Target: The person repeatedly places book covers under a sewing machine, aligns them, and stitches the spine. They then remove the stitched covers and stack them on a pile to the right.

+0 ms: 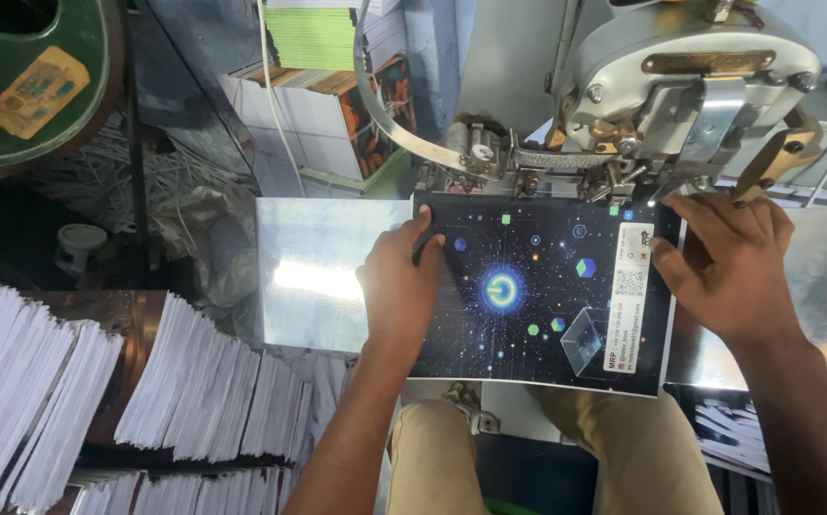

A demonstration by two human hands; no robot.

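Two hands on one booklet. Left hand (pixel 399 286) lies flat, palm down, on the left part of the booklet (pixel 537 296), fingers together, thumb out toward the top edge. Right hand (pixel 723 262) presses on the right edge, fingers spread over the corner, not curled round anything. Booklet sits on the shiny metal table (pixel 313 286) of one stitching machine (pixel 642 86), top edge tucked right under the machine head. Cover is dark, starfield look, glowing blue-white ring in the middle, several small green and blue hexagons scattered, one translucent cube lower right, a white label strip along the right side. One metal band (pixel 385 114) curves from the head up to the left. Fanned stacks of white paper sheets (pixel 99 401) lower left, three stacks I can count. One stack of colourful printed books (pixel 337 105) behind the table, one green reel (pixel 32 76) top left. Person's tan trousers (pixel 432 458) show below the table
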